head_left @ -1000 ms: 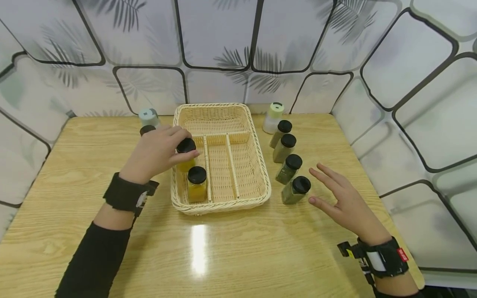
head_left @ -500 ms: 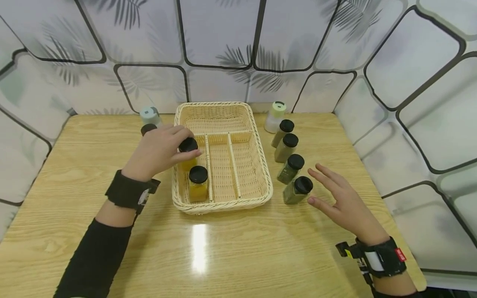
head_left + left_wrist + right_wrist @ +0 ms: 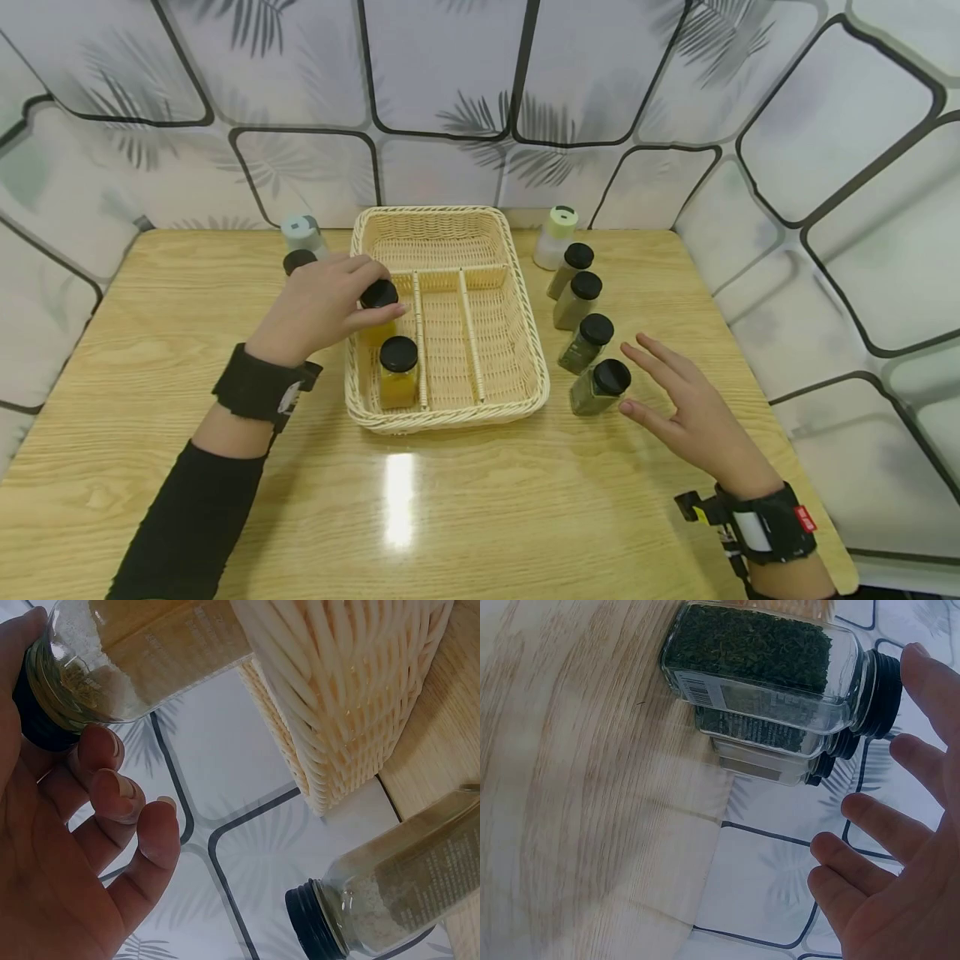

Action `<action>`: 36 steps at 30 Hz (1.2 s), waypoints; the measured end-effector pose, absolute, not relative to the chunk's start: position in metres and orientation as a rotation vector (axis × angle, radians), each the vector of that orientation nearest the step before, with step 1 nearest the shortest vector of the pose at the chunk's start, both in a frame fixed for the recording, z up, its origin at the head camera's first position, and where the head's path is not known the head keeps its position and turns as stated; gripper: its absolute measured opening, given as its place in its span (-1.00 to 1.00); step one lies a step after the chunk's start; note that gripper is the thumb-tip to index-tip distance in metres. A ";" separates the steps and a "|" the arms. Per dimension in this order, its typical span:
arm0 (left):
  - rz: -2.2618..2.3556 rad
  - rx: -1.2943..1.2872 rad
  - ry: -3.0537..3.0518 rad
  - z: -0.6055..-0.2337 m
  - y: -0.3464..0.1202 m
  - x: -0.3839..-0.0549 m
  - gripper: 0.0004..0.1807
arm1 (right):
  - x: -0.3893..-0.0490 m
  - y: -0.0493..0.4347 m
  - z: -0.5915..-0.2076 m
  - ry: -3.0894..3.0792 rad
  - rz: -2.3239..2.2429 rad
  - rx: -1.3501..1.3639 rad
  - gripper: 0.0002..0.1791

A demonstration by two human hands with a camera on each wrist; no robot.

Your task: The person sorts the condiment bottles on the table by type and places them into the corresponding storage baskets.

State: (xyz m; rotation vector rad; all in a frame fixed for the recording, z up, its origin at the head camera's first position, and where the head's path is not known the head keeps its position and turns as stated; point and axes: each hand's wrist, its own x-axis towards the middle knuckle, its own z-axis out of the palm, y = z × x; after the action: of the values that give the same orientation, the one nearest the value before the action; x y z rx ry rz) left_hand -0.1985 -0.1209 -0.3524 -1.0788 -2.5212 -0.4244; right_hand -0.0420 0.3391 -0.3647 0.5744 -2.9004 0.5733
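Note:
My left hand grips a spice jar of yellow powder by its black lid, at the left compartment of the wicker basket. The left wrist view shows thumb and fingers at the lid of this jar; the other fingers are bent. In front of it, inside the same compartment, a second yellow spice jar stands upright. My right hand is open with its fingers spread, beside the nearest jar of green herbs. In the right wrist view its fingertips are close to that jar's black lid; contact is unclear.
Right of the basket, more black-lidded jars and a green-capped white shaker stand in a row. Left of it are a blue-capped shaker and a black-lidded jar, partly behind my left hand. A patterned wall borders the wooden table.

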 end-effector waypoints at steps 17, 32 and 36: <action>-0.396 -1.093 -2.581 -0.357 -0.115 -0.200 -0.49 | -0.039 0.343 -0.366 -2.906 0.584 0.548 -0.16; -0.380 -1.078 -2.634 -0.358 -0.114 -0.202 -0.45 | -0.034 0.347 -0.367 -2.899 0.578 0.522 -0.16; -0.380 -1.069 -2.653 -0.358 -0.114 -0.202 -0.43 | -0.033 0.347 -0.367 -2.913 0.584 0.509 -0.16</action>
State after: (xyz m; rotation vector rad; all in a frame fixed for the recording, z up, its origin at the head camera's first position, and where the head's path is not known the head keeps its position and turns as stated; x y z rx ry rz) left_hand -0.2024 -0.1142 -0.3584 -1.0689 -2.6534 -0.3804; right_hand -0.0328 0.3472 -0.3668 0.5086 -2.9134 0.5841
